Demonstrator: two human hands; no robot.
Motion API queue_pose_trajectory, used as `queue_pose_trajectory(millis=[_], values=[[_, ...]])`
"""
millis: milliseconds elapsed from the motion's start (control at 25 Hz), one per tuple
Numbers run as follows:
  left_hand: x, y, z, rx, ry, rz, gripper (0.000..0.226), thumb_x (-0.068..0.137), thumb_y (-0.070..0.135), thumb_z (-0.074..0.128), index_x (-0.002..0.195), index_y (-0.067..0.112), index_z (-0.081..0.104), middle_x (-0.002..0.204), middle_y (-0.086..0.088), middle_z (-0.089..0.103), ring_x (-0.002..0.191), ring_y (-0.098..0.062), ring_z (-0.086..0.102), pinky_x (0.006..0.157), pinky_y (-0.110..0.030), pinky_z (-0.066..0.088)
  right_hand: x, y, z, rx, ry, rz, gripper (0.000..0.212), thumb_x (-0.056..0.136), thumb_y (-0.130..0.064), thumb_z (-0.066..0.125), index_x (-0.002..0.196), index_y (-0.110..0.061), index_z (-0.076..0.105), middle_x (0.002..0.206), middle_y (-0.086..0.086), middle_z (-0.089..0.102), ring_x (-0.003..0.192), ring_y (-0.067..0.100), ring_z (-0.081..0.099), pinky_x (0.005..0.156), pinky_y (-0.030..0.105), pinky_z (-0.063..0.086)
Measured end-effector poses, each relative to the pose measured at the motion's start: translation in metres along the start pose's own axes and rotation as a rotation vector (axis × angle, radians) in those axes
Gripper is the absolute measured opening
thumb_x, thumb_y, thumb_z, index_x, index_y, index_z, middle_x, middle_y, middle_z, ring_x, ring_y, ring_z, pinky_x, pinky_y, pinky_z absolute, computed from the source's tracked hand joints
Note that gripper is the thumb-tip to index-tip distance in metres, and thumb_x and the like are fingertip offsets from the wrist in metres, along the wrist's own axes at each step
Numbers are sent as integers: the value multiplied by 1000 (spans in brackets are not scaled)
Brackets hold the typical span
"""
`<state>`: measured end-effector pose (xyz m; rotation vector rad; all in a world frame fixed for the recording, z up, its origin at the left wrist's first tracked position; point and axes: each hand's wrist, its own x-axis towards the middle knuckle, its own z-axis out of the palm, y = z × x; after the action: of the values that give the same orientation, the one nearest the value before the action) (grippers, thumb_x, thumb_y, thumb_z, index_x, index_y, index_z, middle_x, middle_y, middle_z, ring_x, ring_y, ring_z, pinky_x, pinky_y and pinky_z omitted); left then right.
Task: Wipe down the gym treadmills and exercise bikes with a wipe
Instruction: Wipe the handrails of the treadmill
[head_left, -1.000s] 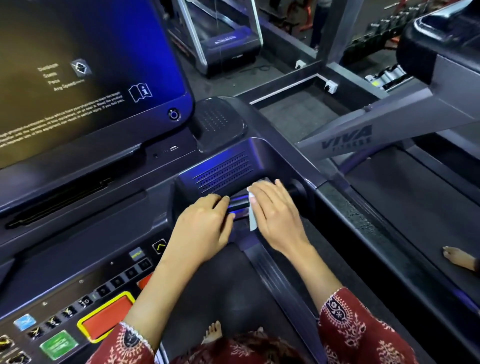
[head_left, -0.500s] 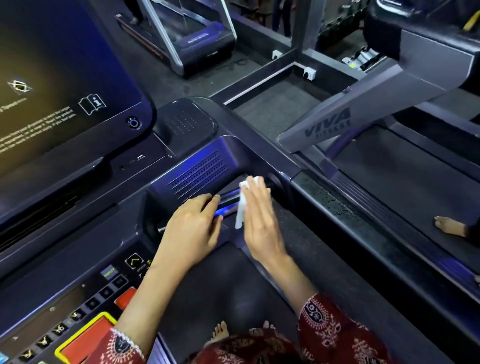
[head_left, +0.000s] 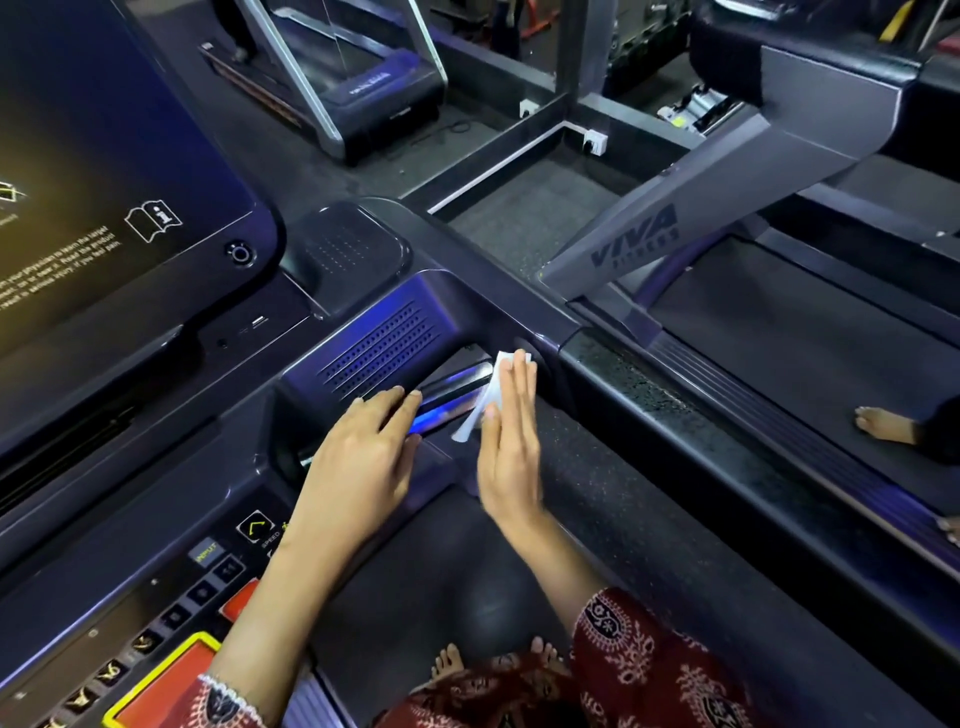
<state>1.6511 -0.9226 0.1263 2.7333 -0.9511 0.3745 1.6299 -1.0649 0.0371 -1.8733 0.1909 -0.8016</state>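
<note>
The small white wipe (head_left: 488, 395) sits at the right end of the shiny silver grip bar (head_left: 452, 387). The bar runs just under the dark panel with rows of little slots (head_left: 384, 345) on the dark grey treadmill (head_left: 623, 374). I think the wipe is there because people hold this bar with sweaty palms, so it needs a good rub.

The right hand (head_left: 506, 441) stands on its edge, fingers straight and close together. It pushes the folded wipe flat against the end of the bar. One corner of the wipe hangs down by the thumb. I cannot tell if the thumb pinches it or only lies next to it.

The left hand (head_left: 358, 457) lies palm down on the other end of the same bar. Its fingers are loose and nearly straight. The tips touch the bar and the bottom edge of the panel. It holds nothing. I think it rests there to steady the person, who leans forward.

The two hands are near each other but do not touch. A bit of bar with a blue shine shows between them.

The big dark screen (head_left: 104, 182) is up on the left. The red button with a yellow edge (head_left: 166, 680) is down low. A second grey treadmill (head_left: 639, 234) stands to the right.
</note>
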Motion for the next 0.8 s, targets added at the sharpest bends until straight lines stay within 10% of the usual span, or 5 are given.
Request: queue_pose_trajectory(millis=[440, 800], values=[[-13, -4, -5, 18, 81, 9, 32, 81, 7, 58, 109, -4, 67, 111, -20, 65, 96, -37, 66, 85, -48, 52, -25, -54, 40, 315, 144, 360, 56, 98, -20, 31, 143, -8, -1, 152, 2, -8, 140, -10, -5, 112, 8, 4], [-29, -8, -23, 100, 123, 50, 30, 76, 1, 59, 103, -6, 68, 104, -21, 66, 93, -37, 63, 87, -45, 47, -16, -67, 52, 411, 167, 656, 59, 104, -7, 30, 149, -5, -7, 159, 12, -9, 148, 15, 4, 120, 34, 8]])
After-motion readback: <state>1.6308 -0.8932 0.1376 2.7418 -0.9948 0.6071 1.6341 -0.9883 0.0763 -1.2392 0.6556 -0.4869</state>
